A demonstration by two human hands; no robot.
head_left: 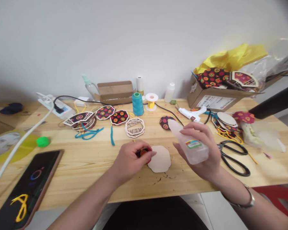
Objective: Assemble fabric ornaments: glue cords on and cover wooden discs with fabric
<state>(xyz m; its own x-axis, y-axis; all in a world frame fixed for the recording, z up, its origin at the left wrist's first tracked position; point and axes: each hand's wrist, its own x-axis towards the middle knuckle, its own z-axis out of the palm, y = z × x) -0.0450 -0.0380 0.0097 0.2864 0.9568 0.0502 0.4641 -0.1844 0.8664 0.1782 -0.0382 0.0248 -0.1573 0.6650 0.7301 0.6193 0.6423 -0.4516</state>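
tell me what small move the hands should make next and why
Probably tip the narrow end of the bottle toward the pale scalloped piece: that piece's visible face looks bare, the right hand already holds the bottle tilted but aimed past it, and the left hand holds a dark patterned piece by its edge.

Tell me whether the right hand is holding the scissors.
No, the right hand holds a translucent bottle, while the scissors lie on the table.

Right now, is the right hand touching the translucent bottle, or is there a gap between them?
Touching. The head view shows the right hand wrapped around the translucent bottle, holding it tilted.
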